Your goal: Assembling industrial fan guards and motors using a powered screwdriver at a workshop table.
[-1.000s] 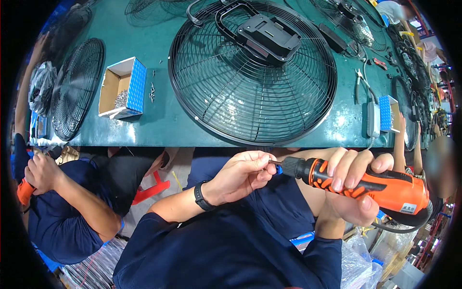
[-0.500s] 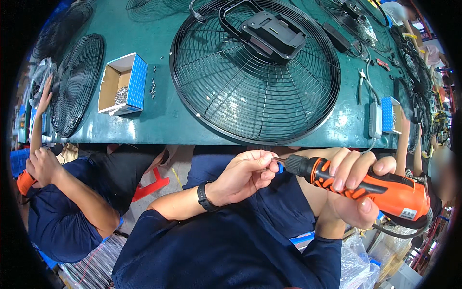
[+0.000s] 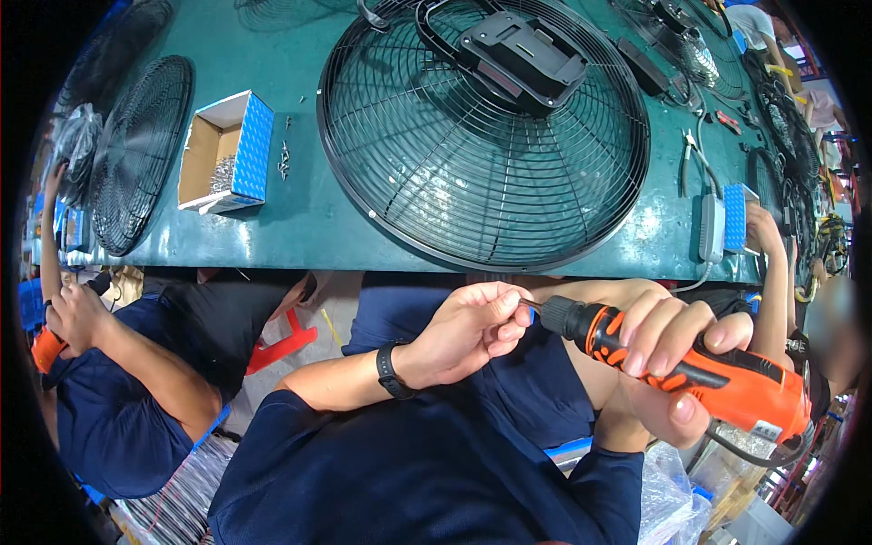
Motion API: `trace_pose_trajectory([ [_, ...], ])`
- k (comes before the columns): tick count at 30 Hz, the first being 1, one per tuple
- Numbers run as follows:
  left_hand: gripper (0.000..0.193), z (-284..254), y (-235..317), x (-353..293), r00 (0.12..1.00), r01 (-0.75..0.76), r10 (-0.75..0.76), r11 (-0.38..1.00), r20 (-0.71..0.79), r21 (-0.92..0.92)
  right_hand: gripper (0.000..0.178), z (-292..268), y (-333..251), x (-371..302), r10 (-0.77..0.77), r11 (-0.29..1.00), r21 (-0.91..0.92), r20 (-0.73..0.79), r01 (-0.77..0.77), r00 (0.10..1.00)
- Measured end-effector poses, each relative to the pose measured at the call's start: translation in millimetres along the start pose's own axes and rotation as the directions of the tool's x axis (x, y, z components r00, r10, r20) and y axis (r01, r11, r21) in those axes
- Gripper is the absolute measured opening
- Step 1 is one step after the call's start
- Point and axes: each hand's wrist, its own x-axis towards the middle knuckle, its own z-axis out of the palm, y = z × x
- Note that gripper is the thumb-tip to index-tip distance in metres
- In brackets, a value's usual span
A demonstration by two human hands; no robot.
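Observation:
My right hand (image 3: 672,350) is wrapped round an orange and black electric screwdriver (image 3: 758,391), its cord curving from the back end. The tool lies almost level over my lap, bit to the left. At the bit's tip, the fingers of my left hand (image 3: 463,331) are pinched together; what they hold, if anything, is hidden. Beyond both hands, a large round black fan guard (image 3: 436,204) lies on the green table (image 3: 291,232), with a black plastic bracket (image 3: 527,59) on top of it.
Left of the guard stand a blue-and-white box of screws (image 3: 250,154) and several loose screws (image 3: 284,162). To its right are pliers (image 3: 687,163), a grey adapter (image 3: 711,227) and another blue box (image 3: 736,218), where a co-worker's hand (image 3: 763,227) reaches. Another co-worker sits at left.
My hands and the screwdriver stay almost in place. The right co-worker's hand has come to the small blue box. The left co-worker's raised hand has moved away from the fan guard there.

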Motion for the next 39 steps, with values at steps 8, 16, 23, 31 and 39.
trace_pose_trajectory([
  [8, 0.021, 1.1, 1.0, 9.5, 1.000, 0.032, -0.032, 0.995, 0.002, -0.093, 0.050, 3.8, 3.2, -1.4, -0.038, 0.995, -0.093, -0.069, 0.032, 0.997],
  [16, 0.025, 0.4, -6.1, 23.7, 0.992, 0.091, -0.105, 0.980, -0.070, -0.179, 0.050, -3.7, 7.0, -1.6, -0.055, 0.984, -0.165, 0.071, 0.066, 0.996],
  [23, 0.027, -7.4, -10.4, 27.2, 0.995, 0.091, -0.094, 0.984, -0.017, -0.156, 0.052, -3.5, 14.9, 0.8, -0.018, 0.978, -0.207, 0.066, 0.031, 0.998],
  [31, 0.022, -8.8, -4.7, 20.3, 0.991, 0.079, -0.097, 0.979, -0.091, -0.186, 0.051, -1.2, 20.9, 12.4, 0.079, 0.968, -0.247, 0.085, -0.055, 0.993],
  [39, 0.020, -12.7, 0.6, 19.4, 0.993, 0.094, -0.105, 0.981, -0.058, -0.172, 0.044, 5.6, 24.1, 24.1, 0.172, 0.951, -0.290, 0.199, -0.110, 0.965],
])
